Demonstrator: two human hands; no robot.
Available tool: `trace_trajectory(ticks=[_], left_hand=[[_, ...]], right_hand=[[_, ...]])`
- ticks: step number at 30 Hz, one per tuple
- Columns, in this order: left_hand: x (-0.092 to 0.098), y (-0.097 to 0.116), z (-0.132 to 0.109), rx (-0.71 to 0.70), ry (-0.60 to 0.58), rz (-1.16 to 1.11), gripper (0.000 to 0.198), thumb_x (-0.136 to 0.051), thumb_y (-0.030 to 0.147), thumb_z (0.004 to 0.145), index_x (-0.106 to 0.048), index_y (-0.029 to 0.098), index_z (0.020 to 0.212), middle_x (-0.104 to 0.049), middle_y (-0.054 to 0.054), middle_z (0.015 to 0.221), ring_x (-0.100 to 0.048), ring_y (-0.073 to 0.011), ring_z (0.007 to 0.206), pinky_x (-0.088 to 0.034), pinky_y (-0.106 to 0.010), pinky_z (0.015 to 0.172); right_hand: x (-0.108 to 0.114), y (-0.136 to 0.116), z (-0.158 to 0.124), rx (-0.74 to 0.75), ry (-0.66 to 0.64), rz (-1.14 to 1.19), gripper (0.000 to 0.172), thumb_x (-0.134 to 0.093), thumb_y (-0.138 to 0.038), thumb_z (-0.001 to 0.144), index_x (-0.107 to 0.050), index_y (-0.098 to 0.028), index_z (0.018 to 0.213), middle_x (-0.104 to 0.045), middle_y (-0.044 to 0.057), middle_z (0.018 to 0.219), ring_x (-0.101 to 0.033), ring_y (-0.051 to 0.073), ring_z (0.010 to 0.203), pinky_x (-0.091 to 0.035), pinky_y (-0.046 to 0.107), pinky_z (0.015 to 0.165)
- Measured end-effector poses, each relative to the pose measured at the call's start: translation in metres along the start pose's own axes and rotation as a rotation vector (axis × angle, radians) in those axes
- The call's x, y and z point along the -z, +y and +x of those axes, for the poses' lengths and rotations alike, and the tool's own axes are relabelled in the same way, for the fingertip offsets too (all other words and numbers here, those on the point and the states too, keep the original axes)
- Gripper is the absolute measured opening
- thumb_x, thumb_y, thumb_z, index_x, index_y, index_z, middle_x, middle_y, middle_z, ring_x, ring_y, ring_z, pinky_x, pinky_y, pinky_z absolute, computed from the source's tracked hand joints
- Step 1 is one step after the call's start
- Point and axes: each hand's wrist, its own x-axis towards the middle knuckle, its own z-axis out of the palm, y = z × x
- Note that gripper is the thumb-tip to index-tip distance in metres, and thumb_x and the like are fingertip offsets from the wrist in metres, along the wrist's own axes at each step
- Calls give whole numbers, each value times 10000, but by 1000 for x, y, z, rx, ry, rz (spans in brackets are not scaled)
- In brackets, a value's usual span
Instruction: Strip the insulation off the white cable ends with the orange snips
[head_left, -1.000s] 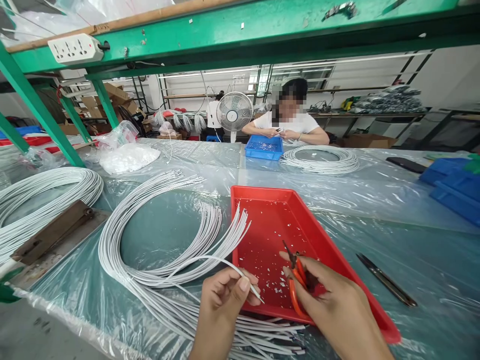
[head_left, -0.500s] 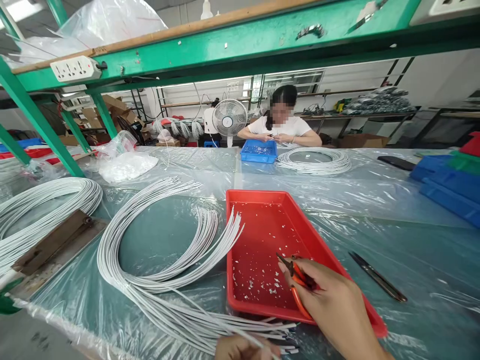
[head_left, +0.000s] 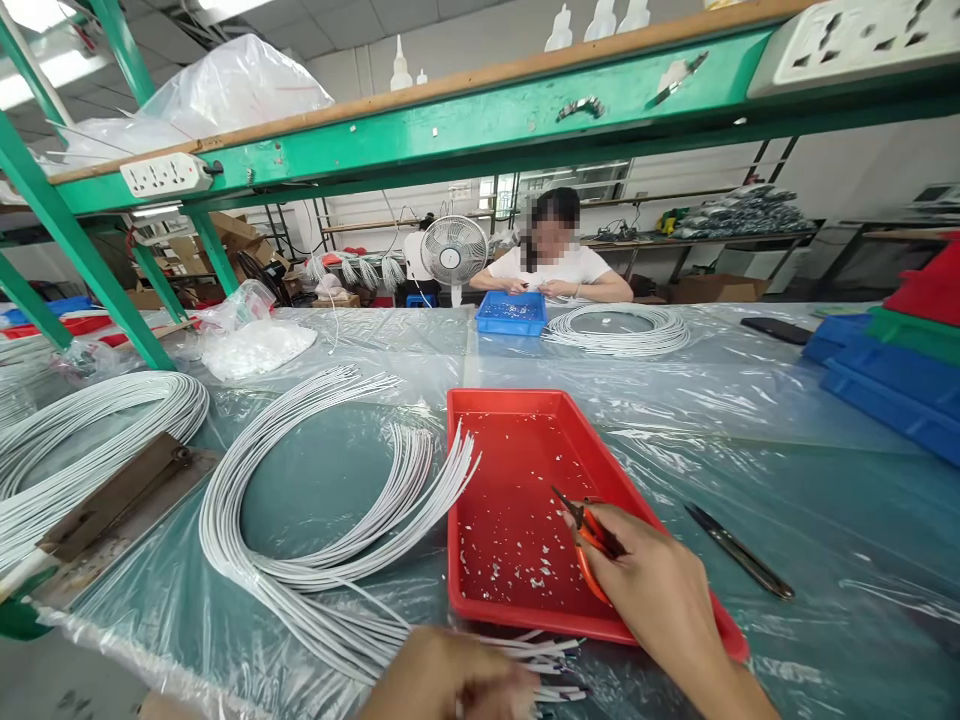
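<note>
My right hand point(head_left: 656, 585) is closed round orange-handled cutting pliers point(head_left: 589, 572), holding them over the near right part of the red tray point(head_left: 469, 606). The pliers' narrow dark jaws point up and to the left. White scraps point(head_left: 545, 570) lie scattered on the tray floor. My left hand point(head_left: 454, 672) is at the bottom edge of the view, over the near ends of a looped bundle of white cables point(head_left: 225, 510). Motion smears its fingers, so I cannot see whether a cable is in them.
Tweezers point(head_left: 739, 550) lie right of the tray. Another cable coil point(head_left: 142, 395) and a brown metal fixture point(head_left: 124, 495) are at left. Across the table, a person point(head_left: 551, 262) works behind a blue tray point(head_left: 511, 326). A green shelf beam point(head_left: 420, 140) spans overhead.
My left hand has moved up and left over the cable bundle; the single cable seen at its fingers before is out of sight. My right hand keeps the pliers over the tray.
</note>
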Motion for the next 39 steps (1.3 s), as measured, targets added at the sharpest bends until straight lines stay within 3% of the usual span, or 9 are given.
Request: trace_trajectory(ticks=[2, 4, 10, 15, 19, 23, 33, 36, 39], left_hand=[[5, 11, 26, -186, 205, 530, 239, -454, 279, 872, -676, 227, 942, -697, -57, 926, -630, -229, 863, -432, -307, 756], [9, 19, 55, -205, 325, 984, 261, -417, 218, 886, -621, 221, 1050, -689, -61, 947, -641, -215, 841, -454, -288, 705], [14, 15, 124, -111, 457, 1189, 186, -477, 129, 856, -600, 106, 993, -653, -121, 909, -631, -236, 811, -472, -350, 682], [18, 8, 135, -89, 516, 1199, 142, -493, 174, 865, -612, 97, 874, -643, -72, 867, -615, -181, 772, -471, -342, 698], [17, 13, 112, -207, 540, 1093, 162, -467, 188, 863, -626, 161, 853, -651, -54, 823, -617, -166, 684, -420, -259, 595], [6, 11, 80, -305, 530, 979, 194, -449, 258, 875, -630, 214, 821, -639, 3, 743, -583, -126, 630, -398, -215, 576], [-17, -4, 39, -410, 481, 352, 183, -504, 257, 838, -648, 184, 924, -677, -58, 771, -589, -160, 644, -435, -232, 593], [-21, 1, 34, -273, 487, -105, 231, -535, 350, 818, -626, 160, 912, -652, -42, 696, -565, -137, 560, -452, -224, 544], [-22, 5, 36, -184, 464, -465, 257, -588, 393, 778, -620, 141, 814, -639, -29, 658, -568, -116, 535, -455, -206, 538]], right_hand=[[-2, 3, 0, -13, -16, -20, 271, -465, -412, 789, -489, -232, 588, -519, -27, 464, -517, 160, 445, -270, 214, 435], [-4, 5, 1, -26, -23, -24, 300, -476, -418, 788, -466, -229, 555, -500, -30, 443, -499, 159, 424, -248, 214, 427], [-4, 5, 2, -68, -12, 35, 386, -478, -495, 785, -388, -228, 520, -395, -48, 413, -361, 132, 385, -219, 214, 434], [-5, 2, 0, -88, 0, 172, 476, -507, -579, 737, -329, -218, 483, -330, -54, 423, -265, 116, 412, -198, 228, 444], [-7, 1, 0, -119, -38, 400, 401, -507, -536, 765, -516, -200, 546, -487, -17, 489, -410, 126, 461, -294, 220, 444], [-5, -11, -1, -117, -146, 690, 349, -544, -481, 770, -661, -156, 819, -665, 34, 721, -589, 166, 640, -459, 219, 561], [16, -48, -3, -78, -232, 903, 217, -622, -327, 744, -659, -123, 678, -625, 26, 615, -556, 158, 587, -453, 244, 553], [19, -47, -1, 46, -102, 838, 105, -633, -240, 745, -667, -144, 718, -643, 31, 656, -574, 160, 612, -453, 248, 573], [19, -43, 0, 399, 174, 644, 136, -561, -109, 771, -678, -169, 807, -630, 25, 619, -546, 148, 555, -426, 252, 518]])
